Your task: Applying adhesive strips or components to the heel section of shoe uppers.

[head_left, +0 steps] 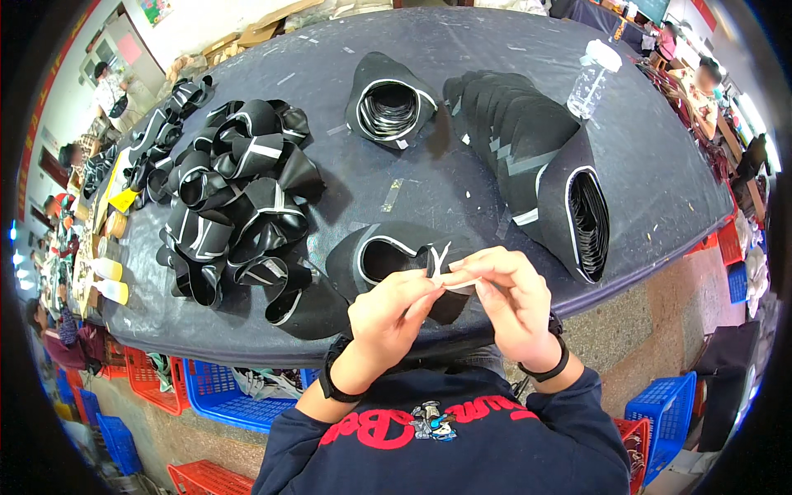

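Note:
In front of me, at the near edge of the table, a curved black piece of sheet material (345, 257) with white edging stands in a loop. My left hand (388, 318) is closed, thumb and fingertips pinching the piece at its white-striped end. My right hand (518, 307) pinches close beside it, its fingertips almost meeting the left ones. Between them pale strip ends (440, 257) stick up in a V shape. The fingers hide exactly how each grips the strip and the black edge.
To the left lies a heap of similar black pieces (264, 157). A nested stack (388, 103) stands at the back, with a long nested row (528, 148) to the right. Beyond it is a clear bottle (590, 82). Blue (223, 396) and red (210, 478) crates sit below. Other people work farther off.

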Demonstrator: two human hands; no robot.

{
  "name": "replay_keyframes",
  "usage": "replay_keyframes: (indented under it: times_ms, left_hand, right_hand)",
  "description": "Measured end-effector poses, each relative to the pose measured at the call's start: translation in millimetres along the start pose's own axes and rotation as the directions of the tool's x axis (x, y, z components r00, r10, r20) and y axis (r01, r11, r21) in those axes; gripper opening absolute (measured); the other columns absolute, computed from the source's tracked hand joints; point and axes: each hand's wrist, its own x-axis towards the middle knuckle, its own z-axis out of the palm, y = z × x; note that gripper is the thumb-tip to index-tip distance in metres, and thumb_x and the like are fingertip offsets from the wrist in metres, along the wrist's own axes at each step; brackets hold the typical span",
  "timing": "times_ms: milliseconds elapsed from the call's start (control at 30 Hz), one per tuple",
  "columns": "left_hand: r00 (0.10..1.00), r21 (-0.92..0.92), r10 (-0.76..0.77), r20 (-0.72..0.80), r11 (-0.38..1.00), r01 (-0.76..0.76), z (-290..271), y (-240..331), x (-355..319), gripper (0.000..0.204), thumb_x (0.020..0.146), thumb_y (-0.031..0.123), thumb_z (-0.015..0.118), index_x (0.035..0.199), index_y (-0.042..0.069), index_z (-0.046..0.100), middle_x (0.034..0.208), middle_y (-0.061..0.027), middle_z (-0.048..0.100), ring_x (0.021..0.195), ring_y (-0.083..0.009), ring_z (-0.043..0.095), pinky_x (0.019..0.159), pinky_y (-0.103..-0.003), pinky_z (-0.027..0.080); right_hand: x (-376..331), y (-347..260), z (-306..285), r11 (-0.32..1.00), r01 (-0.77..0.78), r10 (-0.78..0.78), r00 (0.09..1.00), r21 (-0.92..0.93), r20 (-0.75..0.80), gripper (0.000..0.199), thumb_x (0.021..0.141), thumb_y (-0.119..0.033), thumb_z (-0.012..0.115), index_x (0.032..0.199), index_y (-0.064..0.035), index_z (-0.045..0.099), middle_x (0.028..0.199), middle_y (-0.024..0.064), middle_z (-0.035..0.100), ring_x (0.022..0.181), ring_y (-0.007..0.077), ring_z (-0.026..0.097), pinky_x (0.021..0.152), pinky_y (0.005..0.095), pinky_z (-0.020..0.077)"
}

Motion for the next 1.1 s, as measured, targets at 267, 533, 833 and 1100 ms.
replay_keyframes:
  times_ms: [267,533,833,1100]
  left_hand:
    - [0.995,-0.066,-0.1,0.009,0.993,0.1,-4.7,0.1,-1.3,0.014,0.075,-0.001,0.069,0.089,0.003,0.066,0.085,-0.0114,0.067,0.071,-0.0213,0.067,0.061,-0.027,0.052]
    - [0.989,-0.13,-0.135,0.059,0.981,0.141,-7.1,-0.1,-3.3,0.014,0.076,-0.003,0.068,0.088,0.004,0.066,0.083,-0.0101,0.067,0.07,-0.0189,0.066,0.06,-0.025,0.051]
    - [0.911,-0.456,-0.413,0.008,0.809,0.371,-3.9,11.3,-2.4,0.009,0.086,-0.002,0.06,0.094,-0.001,0.057,0.085,-0.0054,0.064,0.078,-0.009,0.062,0.066,-0.021,0.049]
    - [0.823,-0.734,-0.567,0.03,0.547,0.403,0.2,7.9,-0.6,0.009,0.087,-0.003,0.058,0.093,0.001,0.054,0.083,-0.0015,0.06,0.075,-0.0062,0.056,0.067,-0.019,0.043]
  right_hand:
    - [11.1,-6.9,-13.1,0.973,-0.162,0.125,0.969,0.167,0.213,0.032,0.091,0.001,0.037,0.123,0.001,0.038,0.112,0.0202,0.06,0.106,0.0237,0.058,0.097,0.0358,0.0395]
    - [15.3,7.4,0.6,0.928,-0.255,0.267,0.964,0.271,-0.008,0.029,0.085,-0.001,0.06,0.113,-0.003,0.055,0.088,0.0042,0.058,0.08,0.0093,0.055,0.074,0.0227,0.0449]
    - [21.5,11.2,15.1,0.951,-0.231,0.247,0.967,0.204,-0.055,0.011,0.08,-0.006,0.069,0.09,-0.0034,0.068,0.08,0.0016,0.059,0.067,0.0057,0.053,0.059,0.0201,0.0422]
    - [8.4,-1.3,27.0,0.842,0.215,-0.288,0.955,-0.495,-0.074,0.016,0.072,-0.001,0.071,0.088,-0.0028,0.067,0.082,0.0105,0.062,0.073,0.0231,0.062,0.064,0.0306,0.0507]
